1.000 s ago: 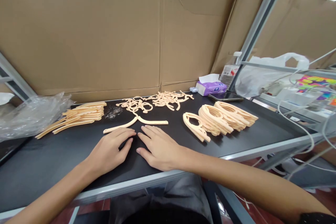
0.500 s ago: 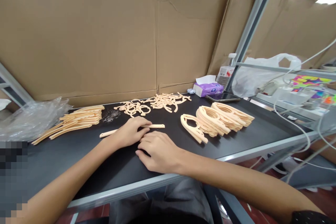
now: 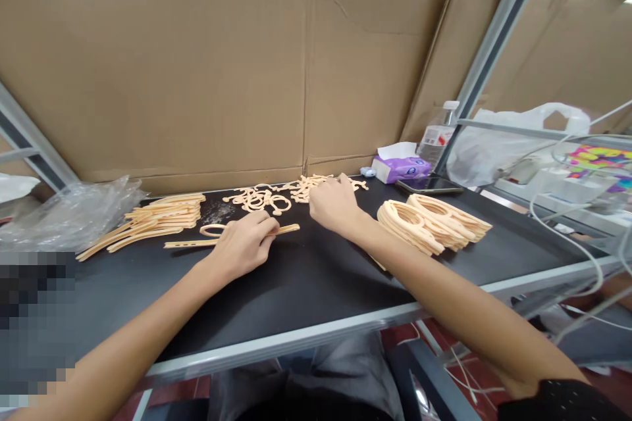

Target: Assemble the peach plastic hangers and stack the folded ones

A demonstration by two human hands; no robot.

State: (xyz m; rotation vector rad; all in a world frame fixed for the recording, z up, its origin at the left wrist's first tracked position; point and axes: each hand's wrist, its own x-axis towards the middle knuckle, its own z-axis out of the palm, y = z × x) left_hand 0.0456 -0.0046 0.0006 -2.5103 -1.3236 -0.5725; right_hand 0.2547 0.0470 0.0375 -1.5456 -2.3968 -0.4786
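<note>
My left hand is closed round a long pale strip with small holes, held just over the black table. A pale ring piece shows behind the strip, partly covered by this hand; whether the two are joined I cannot tell. My right hand is stretched to the back of the table, curled over the heap of small pale curved pieces. Its fingertips are hidden, and so is whatever they grip. Nearer the left, loose pale ring pieces lie in a tangle.
Stacked pale curved strips lie left, beside clear plastic film. Stacked looped pieces are partly behind my right forearm. A purple tissue pack, a phone and a bottle stand before the cardboard wall.
My right hand has left my left hand's side and moved away from me to the small-piece heap. My left hand now holds the strip turned and slightly tilted, with a ring visible behind it.
</note>
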